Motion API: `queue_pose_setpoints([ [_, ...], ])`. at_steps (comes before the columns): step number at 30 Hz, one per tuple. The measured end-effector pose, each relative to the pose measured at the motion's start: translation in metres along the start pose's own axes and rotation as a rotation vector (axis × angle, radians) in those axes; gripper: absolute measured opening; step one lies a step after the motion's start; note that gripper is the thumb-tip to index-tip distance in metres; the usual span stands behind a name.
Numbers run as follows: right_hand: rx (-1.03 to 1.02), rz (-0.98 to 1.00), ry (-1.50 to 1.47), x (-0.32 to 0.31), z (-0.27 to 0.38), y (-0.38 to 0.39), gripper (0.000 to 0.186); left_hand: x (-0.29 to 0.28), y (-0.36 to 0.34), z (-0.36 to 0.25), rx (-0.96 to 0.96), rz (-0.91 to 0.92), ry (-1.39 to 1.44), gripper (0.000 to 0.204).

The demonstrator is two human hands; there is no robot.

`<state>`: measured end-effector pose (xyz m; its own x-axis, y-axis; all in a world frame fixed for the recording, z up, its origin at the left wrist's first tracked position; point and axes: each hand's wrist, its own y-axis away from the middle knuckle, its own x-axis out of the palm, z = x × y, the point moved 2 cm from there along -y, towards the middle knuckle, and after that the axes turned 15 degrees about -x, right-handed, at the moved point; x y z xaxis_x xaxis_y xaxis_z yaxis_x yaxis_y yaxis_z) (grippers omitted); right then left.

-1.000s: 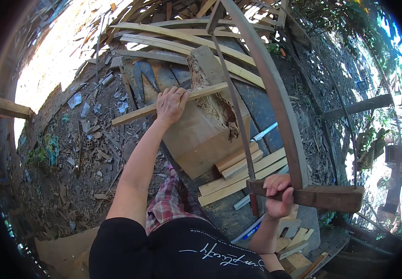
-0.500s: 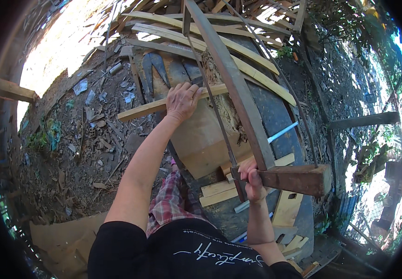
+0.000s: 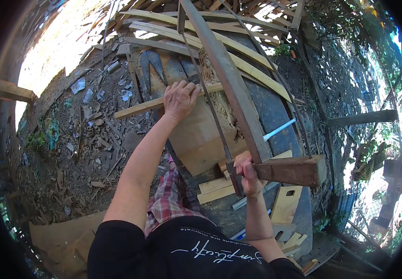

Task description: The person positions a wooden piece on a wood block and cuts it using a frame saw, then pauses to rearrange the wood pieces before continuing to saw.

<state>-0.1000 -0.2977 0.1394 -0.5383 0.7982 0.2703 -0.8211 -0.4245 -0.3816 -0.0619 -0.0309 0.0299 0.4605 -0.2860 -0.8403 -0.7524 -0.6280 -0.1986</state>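
Observation:
My left hand (image 3: pixel 180 100) is closed over a narrow wooden strip (image 3: pixel 136 109), pressing it down on the work surface. My right hand (image 3: pixel 249 176) grips the near end of a large wooden frame saw (image 3: pixel 231 86), where the blade meets the thick end crosspiece (image 3: pixel 294 171). The thin saw blade (image 3: pixel 216 121) runs away from my right hand and crosses the strip just right of my left hand. How deep the blade sits in the wood cannot be made out. A flat brown board (image 3: pixel 196 139) lies below the strip.
Dark shears-like tool (image 3: pixel 152 69) lies beyond my left hand. Long pale slats (image 3: pixel 257 74) stretch across the far side. Short wood blocks (image 3: pixel 217 190), a holed wood piece (image 3: pixel 286 204) and a pale blue tube (image 3: pixel 279 129) lie on the dark table (image 3: pixel 275 109). Scraps litter the ground at left.
My right hand and the saw have moved slightly away from my body. My left hand stays on the strip, and the whole view has shifted a little.

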Motion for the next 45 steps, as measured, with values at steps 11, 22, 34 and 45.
queue_pose_setpoints([
  [11, -0.036, 0.073, 0.039, -0.007, -0.015, 0.016, 0.019, -0.003, 0.002, -0.009, -0.083, 0.016, -0.070, 0.020],
  [22, -0.060, 0.102, 0.320, -0.030, -0.041, 0.047, 0.006, 0.004, 0.012, -0.009, -0.274, -0.053, -0.066, 0.022],
  [34, -0.046, 0.033, 0.083, -0.018, -0.038, 0.045, 0.010, 0.004, 0.003, -0.008, -0.333, -0.009, -0.010, 0.024],
  [45, -0.149, 0.032, 0.069, -0.025, -0.023, 0.062, 0.012, 0.004, 0.005, -0.009, -0.352, 0.002, 0.026, 0.019],
])
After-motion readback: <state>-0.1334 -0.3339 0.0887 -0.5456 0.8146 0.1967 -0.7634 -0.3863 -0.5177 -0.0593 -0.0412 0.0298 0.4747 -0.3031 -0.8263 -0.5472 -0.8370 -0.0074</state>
